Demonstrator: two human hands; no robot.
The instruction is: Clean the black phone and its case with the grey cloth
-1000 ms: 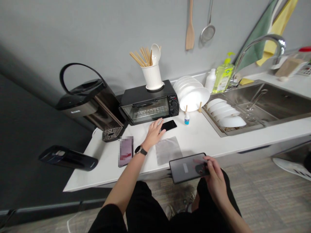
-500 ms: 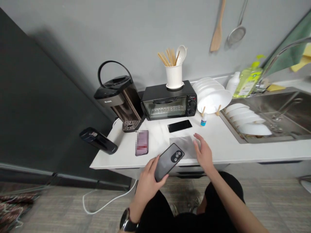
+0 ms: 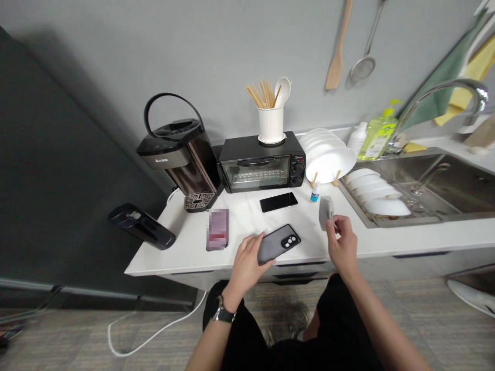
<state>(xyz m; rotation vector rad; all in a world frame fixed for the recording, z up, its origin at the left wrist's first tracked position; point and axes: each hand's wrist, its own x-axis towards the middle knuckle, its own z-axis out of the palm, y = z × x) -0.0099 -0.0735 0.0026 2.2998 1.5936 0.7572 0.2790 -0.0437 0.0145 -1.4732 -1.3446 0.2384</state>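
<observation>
Countertop (image 3: 247,216): white, smooth, faint sheen. Far-side toaster oven (image 3: 263,159): black, matt top, glass door. Sink (image 3: 444,180), right: brushed metal. Faucet (image 3: 444,85): glossy chrome. Plates (image 3: 330,162): glossy white. Spatula (image 3: 336,64): matt wood. Towels (image 3: 441,100), far right: cloth. Dispenser bottle (image 3: 379,136): translucent plastic.

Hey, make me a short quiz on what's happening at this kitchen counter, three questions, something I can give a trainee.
1. Multiple choice: What is the right hand holding?
A) A wooden spatula
B) A gray cloth
C) A soap bottle

2. True or false: The white chopstick holder stands on top of the toaster oven.

3. Fill in the blanks: The left hand, with a watch on its wrist, holds a gray ____ ____.

Key:
1. B
2. True
3. phone case
</observation>
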